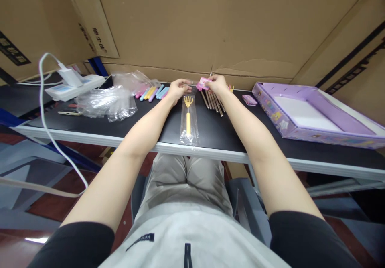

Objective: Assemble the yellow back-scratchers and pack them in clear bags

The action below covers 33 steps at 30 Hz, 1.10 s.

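A yellow hand-shaped back scratcher (pixel 188 117) lies inside a narrow clear plastic bag (pixel 193 133) on the black table, its claw end pointing away from me. My left hand (pixel 179 88) is at the far end of the bag, fingers curled around its upper edge. Between the fingertips of my right hand (pixel 218 84) is a small pink printed card (pixel 204 83), just right of the bag's top. Beneath that hand lie several metal back scratcher rods (pixel 214 102), their heads partly covered by the hand.
Left are coloured handles (pixel 152 93), a heap of clear plastic bags (pixel 105 101) and a white power strip (pixel 75 87) with a cable. To the right, pink cards (pixel 249 100) lie near a purple box tray (pixel 300 133). A cardboard wall (pixel 192 27) stands behind the table.
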Motion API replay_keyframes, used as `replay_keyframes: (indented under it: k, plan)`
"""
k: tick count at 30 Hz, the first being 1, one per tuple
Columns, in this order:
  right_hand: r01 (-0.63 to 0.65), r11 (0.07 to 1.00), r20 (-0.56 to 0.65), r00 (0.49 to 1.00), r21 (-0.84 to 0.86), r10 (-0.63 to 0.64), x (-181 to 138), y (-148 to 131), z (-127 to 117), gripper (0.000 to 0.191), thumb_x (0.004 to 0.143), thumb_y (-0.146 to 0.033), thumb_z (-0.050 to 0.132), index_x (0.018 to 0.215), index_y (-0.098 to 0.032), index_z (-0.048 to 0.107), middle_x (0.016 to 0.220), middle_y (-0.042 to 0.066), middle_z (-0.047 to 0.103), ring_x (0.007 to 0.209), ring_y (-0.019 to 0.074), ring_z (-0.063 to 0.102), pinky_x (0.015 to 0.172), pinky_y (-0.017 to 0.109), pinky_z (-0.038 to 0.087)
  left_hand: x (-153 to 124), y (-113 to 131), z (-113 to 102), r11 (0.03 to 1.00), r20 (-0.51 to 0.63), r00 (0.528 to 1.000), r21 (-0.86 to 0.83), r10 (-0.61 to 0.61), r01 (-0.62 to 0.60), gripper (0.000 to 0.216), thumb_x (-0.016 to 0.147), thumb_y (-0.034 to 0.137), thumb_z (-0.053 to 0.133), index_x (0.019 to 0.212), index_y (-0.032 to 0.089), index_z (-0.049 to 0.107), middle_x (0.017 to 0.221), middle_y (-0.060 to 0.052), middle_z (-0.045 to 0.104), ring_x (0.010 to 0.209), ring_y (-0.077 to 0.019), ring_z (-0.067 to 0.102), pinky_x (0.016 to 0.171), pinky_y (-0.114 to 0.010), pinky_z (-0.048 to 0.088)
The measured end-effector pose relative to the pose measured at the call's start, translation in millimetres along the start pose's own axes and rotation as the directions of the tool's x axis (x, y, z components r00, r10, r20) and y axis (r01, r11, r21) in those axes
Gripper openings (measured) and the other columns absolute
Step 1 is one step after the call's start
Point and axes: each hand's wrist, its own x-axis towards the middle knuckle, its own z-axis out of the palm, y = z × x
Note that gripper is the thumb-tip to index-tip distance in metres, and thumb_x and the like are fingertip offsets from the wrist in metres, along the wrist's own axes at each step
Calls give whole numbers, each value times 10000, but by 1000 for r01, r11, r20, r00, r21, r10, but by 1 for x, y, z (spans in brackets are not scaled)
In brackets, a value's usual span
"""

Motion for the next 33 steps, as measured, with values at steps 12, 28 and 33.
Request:
replay_keyframes:
  k: [12,28,33]
  plan:
    - [-160,968,301,949,194,96,-17,-32,15,306,1041,3,682,812,-195,642,679,-12,678,613,95,623,648,192,558,0,-3,-3,972,55,977,96,208,-213,235,745,-10,774,754,206,681,768,7,729,845,-159,690,882,-239,586]
    - [-140,969,307,949,203,72,-13,-20,8,309,869,-43,834,702,-189,619,668,-14,635,662,112,581,726,253,513,21,-21,-7,914,4,938,224,348,-340,284,789,67,833,795,227,599,854,5,733,942,-184,713,961,-269,591]
    - [-90,980,289,957,179,36,-5,-13,9,225,846,-51,838,707,-167,706,668,-4,667,625,105,551,648,232,472,19,-20,-5,912,-4,943,253,334,-322,296,816,71,835,795,229,585,850,13,714,935,-178,701,949,-259,574]
